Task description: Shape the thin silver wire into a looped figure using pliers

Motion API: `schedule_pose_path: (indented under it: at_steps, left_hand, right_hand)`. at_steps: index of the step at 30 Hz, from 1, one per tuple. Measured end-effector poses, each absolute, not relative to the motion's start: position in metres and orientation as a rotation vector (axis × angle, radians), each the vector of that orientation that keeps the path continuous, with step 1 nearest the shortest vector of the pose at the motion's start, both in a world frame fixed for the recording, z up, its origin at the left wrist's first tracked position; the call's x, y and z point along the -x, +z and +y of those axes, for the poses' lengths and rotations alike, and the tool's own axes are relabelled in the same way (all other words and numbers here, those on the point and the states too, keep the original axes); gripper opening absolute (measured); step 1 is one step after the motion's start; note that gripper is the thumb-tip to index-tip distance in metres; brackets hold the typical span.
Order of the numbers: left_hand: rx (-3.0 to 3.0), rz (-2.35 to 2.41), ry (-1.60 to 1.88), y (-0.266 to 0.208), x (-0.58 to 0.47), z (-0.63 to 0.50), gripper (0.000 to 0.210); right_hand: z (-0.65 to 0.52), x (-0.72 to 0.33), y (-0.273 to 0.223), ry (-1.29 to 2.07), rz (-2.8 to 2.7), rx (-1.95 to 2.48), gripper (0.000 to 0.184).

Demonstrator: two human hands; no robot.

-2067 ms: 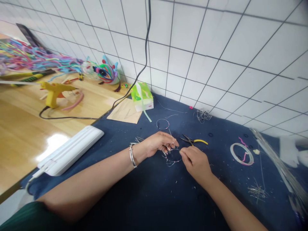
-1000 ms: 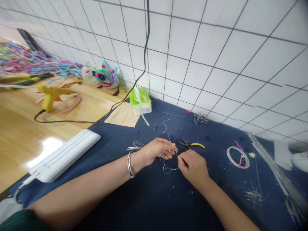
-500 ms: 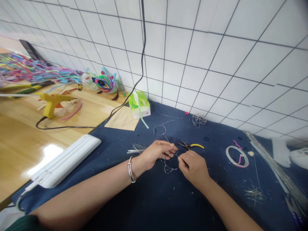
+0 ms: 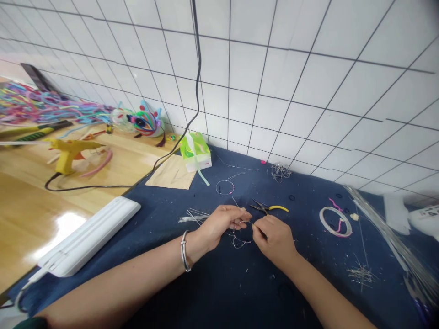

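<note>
My left hand (image 4: 224, 224) is closed in a pinch on a thin silver wire (image 4: 234, 201), whose end sticks up past the fingertips. Close beside it, my right hand (image 4: 274, 235) pinches the same wire between thumb and curled forefinger. Just below the fingers hangs or lies a thin wire loop with small beads (image 4: 238, 242); whether it joins the held wire I cannot tell. Behind my right hand lie pliers (image 4: 269, 208) with a yellow handle. Another wire ring (image 4: 225, 187) rests farther back. Cut wire lengths (image 4: 192, 216) lie left of my left hand.
A green tissue pack (image 4: 196, 151) stands near the tiled wall. To the left are a white power strip (image 4: 91, 235) and a yellow glue gun (image 4: 70, 153). At right lie a white ring-shaped roll (image 4: 322, 221), wire scraps (image 4: 361, 275) and a long wire bundle (image 4: 384, 233). Tangled wire (image 4: 280, 172) sits at the back.
The camera view has shifted slightly, so everything on the table sits a little farther left. Both hands keep their pinch on the wire, with only slight finger movement.
</note>
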State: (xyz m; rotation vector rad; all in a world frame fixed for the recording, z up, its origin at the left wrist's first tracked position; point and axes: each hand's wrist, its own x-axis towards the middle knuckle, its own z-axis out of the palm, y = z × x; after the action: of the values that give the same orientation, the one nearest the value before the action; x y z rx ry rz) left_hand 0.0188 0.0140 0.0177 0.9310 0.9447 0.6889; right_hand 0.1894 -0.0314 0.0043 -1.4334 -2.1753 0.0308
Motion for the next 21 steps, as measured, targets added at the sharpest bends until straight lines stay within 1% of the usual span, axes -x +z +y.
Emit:
schedule_pose_path:
  at_steps: [6, 21]
  left_hand:
    - [-0.886, 0.942, 0.726, 0.0191, -0.0208, 0.0101, 0.027]
    - [-0.879, 0.982, 0.766, 0.0216, -0.0242, 0.0056, 0.029]
  right_hand:
    - [-0.032, -0.1901, 0.0051, -0.02, -2.171, 1.426, 0.022]
    - [-0.0331, -0.1908, 0.0063, -0.077, -2.177, 1.426, 0.023]
